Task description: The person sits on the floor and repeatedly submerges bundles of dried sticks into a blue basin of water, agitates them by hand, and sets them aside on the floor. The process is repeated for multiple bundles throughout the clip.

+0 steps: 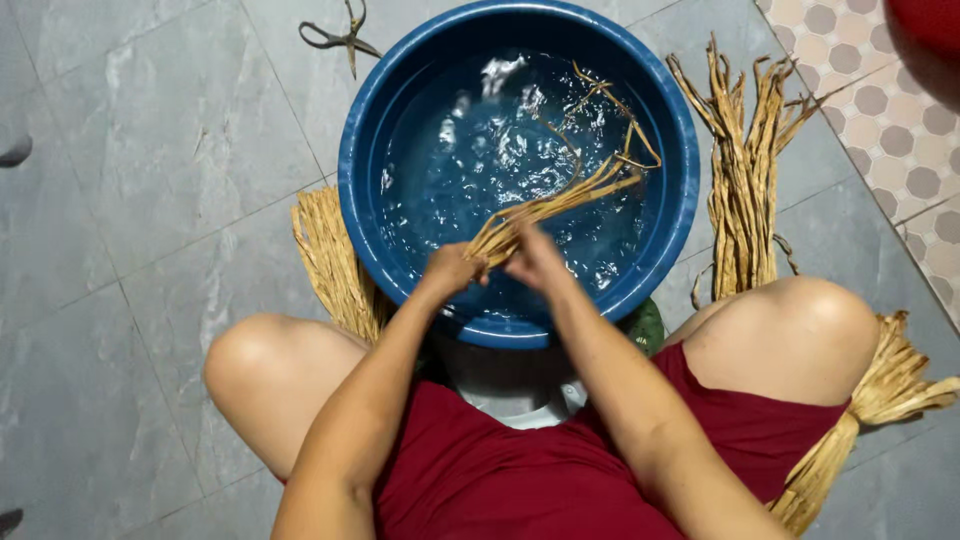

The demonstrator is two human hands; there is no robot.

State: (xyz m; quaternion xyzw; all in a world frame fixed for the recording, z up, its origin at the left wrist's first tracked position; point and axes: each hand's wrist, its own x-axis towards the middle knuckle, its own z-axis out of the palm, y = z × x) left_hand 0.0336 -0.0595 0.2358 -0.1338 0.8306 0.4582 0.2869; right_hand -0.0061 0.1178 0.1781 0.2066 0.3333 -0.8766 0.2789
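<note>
Two hands, left hand (450,268), right hand (532,258), each grip holding one straw bundle (560,203), one blue basin (680,190)

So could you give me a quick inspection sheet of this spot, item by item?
Surface: grey tiled floor; patterned tiles at the upper right.
Job's things: blue basin filled with water; a bunch of dried straw strips held over it, tips in the water.
Clutter: scissors on the floor beyond the basin; straw bundle right of it, another at its left, a third by the right knee.
Hands: left hand and right hand both grip the bunch.
Cables: nothing seen.
Surroundings: a red object at the top right corner.
</note>
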